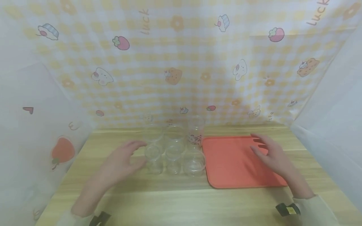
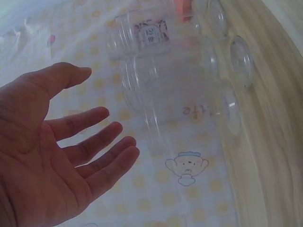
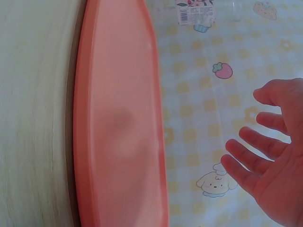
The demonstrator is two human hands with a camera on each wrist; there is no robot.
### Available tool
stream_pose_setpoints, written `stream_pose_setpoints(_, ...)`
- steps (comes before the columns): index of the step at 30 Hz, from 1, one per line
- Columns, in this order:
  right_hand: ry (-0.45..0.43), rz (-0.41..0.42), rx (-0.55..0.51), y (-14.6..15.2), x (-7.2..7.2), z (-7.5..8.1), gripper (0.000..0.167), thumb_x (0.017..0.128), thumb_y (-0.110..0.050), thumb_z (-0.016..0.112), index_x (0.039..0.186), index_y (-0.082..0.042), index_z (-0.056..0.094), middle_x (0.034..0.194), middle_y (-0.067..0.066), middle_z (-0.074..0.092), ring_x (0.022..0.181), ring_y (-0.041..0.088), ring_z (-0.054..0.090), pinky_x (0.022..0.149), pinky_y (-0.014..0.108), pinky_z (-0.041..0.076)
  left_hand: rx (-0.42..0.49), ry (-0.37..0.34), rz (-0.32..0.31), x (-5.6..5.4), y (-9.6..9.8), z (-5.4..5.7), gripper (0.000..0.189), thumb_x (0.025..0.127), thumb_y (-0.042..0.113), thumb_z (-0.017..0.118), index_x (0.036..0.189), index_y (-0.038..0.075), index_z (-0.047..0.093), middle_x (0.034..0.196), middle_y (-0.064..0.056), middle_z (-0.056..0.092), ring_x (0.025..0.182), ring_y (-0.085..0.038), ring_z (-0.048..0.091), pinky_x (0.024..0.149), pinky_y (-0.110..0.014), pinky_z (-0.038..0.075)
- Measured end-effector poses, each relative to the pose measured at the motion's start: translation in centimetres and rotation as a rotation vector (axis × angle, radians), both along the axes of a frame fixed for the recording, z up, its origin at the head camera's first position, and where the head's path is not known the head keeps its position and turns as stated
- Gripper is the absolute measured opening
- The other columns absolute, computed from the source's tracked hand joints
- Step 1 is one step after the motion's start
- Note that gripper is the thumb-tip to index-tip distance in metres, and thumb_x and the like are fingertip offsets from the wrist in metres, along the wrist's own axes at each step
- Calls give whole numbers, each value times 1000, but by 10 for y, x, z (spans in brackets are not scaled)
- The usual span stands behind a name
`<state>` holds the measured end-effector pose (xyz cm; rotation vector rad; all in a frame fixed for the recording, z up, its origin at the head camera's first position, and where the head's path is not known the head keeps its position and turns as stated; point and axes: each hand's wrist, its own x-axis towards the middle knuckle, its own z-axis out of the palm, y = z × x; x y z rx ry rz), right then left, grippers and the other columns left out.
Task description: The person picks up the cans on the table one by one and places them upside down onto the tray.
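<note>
Several clear glasses stand in two rows at the middle of the table. In the front row are two small glasses [image 1: 154, 163] and a wider glass [image 1: 194, 166] at the right end. Behind them, a tall glass [image 1: 195, 133] carries a printed label, also visible in the left wrist view. My left hand [image 1: 123, 158] hovers just left of the glasses, thumb and fingers spread apart and holding nothing. Over the right part of a red tray [image 1: 229, 163] is my right hand [image 1: 272, 157], its fingers spread and the palm bare in the right wrist view.
The wooden table [image 1: 181, 204] is backed by a yellow checked cloth [image 1: 152, 91] with printed cartoons. Pale side walls [image 1: 31, 131] enclose it at left and right. The tray's left edge lies close beside the glasses.
</note>
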<state>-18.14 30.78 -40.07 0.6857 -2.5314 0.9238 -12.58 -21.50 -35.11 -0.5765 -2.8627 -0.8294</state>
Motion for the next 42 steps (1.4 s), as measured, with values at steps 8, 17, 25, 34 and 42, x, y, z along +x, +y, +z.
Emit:
stream_pose_setpoints(8, -32, 17, -43, -2, -1, 1, 48, 93, 3, 70, 138, 6, 54, 133, 23, 58, 114, 42, 60, 93, 16, 49, -62, 71, -68, -5, 17, -1, 64, 89, 32, 81, 141, 4, 56, 140, -13, 55, 126, -38, 54, 102, -60, 45)
stream_pose_setpoints(17, -76, 37, -108, -9, -2, 0, 47, 96, 1, 68, 139, 4, 53, 134, 18, 60, 113, 42, 59, 93, 20, 51, -74, 121, -108, -14, 23, -11, 59, 89, 26, 81, 136, -2, 58, 135, -19, 57, 120, -40, 58, 99, -56, 49)
stream_pose_setpoints(25, -110, 60, -129, -19, -3, 4, 47, 96, 1, 68, 140, 3, 53, 134, 20, 59, 115, 41, 59, 93, 17, 48, -113, 141, -107, -15, 28, -13, 52, 89, 20, 81, 131, -4, 62, 126, -18, 62, 112, -37, 62, 95, -52, 53)
stream_pose_setpoints(34, -112, 56, -103, -17, -6, 1, 47, 96, 1, 67, 140, 3, 52, 135, 18, 58, 117, 39, 59, 95, 24, 51, -149, 152, -97, -17, 34, -6, 45, 85, 14, 84, 121, -5, 67, 118, -19, 64, 109, -40, 62, 92, -52, 54)
stream_pose_setpoints(42, -107, 64, -101, -14, -6, -1, 47, 96, 0, 67, 141, 4, 52, 135, 20, 57, 115, 42, 59, 93, 17, 49, -185, 67, -62, -20, 41, 11, 41, 80, 12, 87, 114, -5, 70, 114, -22, 67, 105, -42, 64, 92, -54, 54)
